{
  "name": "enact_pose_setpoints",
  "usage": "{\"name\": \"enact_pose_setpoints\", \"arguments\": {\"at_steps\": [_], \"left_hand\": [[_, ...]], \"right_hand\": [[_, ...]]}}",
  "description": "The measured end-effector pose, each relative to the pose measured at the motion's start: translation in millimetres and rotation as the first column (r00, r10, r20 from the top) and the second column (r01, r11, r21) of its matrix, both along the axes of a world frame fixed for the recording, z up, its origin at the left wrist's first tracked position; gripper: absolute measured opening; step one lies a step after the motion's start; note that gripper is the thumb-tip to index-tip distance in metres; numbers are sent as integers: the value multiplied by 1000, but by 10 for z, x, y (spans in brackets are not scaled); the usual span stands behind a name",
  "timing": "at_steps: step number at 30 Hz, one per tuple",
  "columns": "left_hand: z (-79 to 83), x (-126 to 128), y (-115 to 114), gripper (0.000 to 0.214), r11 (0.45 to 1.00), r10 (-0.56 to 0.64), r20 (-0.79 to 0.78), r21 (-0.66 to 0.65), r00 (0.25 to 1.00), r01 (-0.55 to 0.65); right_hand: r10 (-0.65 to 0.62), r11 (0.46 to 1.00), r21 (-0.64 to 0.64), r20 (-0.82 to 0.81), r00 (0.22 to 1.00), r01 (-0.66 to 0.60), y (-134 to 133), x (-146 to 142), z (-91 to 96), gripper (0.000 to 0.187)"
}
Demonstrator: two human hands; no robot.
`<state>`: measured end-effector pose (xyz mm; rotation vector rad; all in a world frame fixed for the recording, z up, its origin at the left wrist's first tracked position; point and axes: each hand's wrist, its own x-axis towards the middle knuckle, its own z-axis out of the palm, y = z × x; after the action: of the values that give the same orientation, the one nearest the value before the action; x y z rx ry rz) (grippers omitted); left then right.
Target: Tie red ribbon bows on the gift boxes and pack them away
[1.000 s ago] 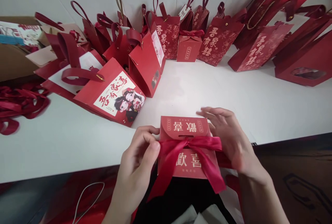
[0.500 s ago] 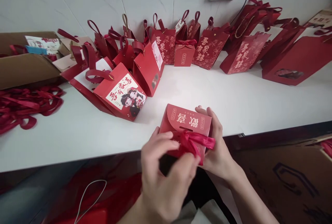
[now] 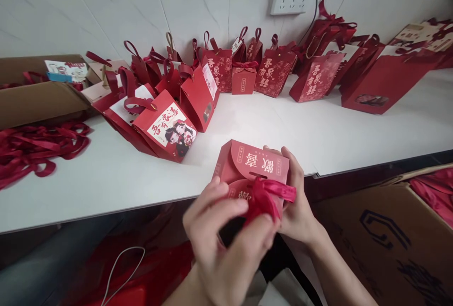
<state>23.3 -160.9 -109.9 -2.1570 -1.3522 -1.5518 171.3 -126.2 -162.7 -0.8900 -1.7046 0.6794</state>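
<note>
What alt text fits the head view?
A person's right hand grips a small red gift box at the near edge of a white table, while the left hand pinches its red ribbon. Behind, red gift bags line the wall; loose ribbons lie far left.

You're at a gift-packing workroom: red gift bags crowd the white counter, loose ribbons alongside, cardboard cartons below.
</note>
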Motion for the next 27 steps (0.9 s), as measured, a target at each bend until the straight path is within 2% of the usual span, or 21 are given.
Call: {"name": "enact_pose_setpoints", "arguments": {"at_steps": [2, 4, 6, 9, 11, 14, 17, 18, 20, 21, 22, 23, 24, 25, 26, 27], "left_hand": [[-4, -93, 62, 12, 993, -19, 161, -111, 987, 37], [-11, -160, 135, 7, 959, 11, 336, -271, 942, 85], [-14, -200, 192, 7, 899, 22, 415, -407, 909, 164], [-28, -226, 239, 15, 805, 21, 475, -530, 880, 267], [-63, -228, 270, 20, 726, 62, 517, -610, 854, 317], [-188, -173, 350, 23, 646, 125, 570, -668, 812, 369], [-422, 17, 432, 25, 626, 16, 572, -646, 820, 438], [-522, 115, 445, 26, 622, -57, 563, -625, 824, 471], [-747, 349, 430, 27, 608, -231, 519, -583, 823, 539], [-866, 475, 403, 27, 587, -327, 481, -571, 813, 574], [-986, 601, 363, 28, 532, -430, 425, -593, 796, 604], [-1103, 722, 312, 28, 476, -523, 340, -644, 781, 599], [-1215, 835, 253, 26, 448, -616, 211, -698, 759, 558], [-1319, 936, 187, 24, 467, -684, 44, -741, 728, 483], [-1414, 1024, 119, 20, 466, -751, -86, -772, 654, 433], [-1501, 1095, 50, 18, 435, -809, -160, -810, 566, 392]], "right_hand": [[6, 1000, -2, 21, 1000, -6, 8, 62, 6, 115], [18, 1000, -7, 65, 998, -18, 18, 127, 18, 117], [23, 1000, 15, 118, 993, -25, 26, 183, 32, 117], [-6, 999, 44, 186, 983, -2, 26, 261, 54, 118], [-51, 998, 37, 192, 980, 45, 16, 332, 70, 120], [-177, 984, -12, 89, 980, 179, -18, 495, 95, 118], [-294, 952, -144, -169, 941, 271, -79, 731, 113, 103], [-319, 941, -211, -285, 904, 265, -109, 822, 116, 92], [-362, 915, -356, -515, 777, 190, -188, 1011, 126, 70], [-387, 901, -412, -611, 691, 140, -238, 1102, 137, 61], [-414, 887, -451, -684, 601, 98, -295, 1187, 157, 55], [-436, 879, -473, -738, 515, 66, -357, 1262, 185, 50], [-446, 878, -477, -781, 438, 43, -422, 1325, 221, 46], [-444, 883, -468, -815, 373, 28, -487, 1376, 263, 43], [-434, 890, -455, -840, 326, 15, -551, 1416, 306, 41], [-423, 897, -442, -855, 300, 4, -609, 1447, 346, 40]]}}
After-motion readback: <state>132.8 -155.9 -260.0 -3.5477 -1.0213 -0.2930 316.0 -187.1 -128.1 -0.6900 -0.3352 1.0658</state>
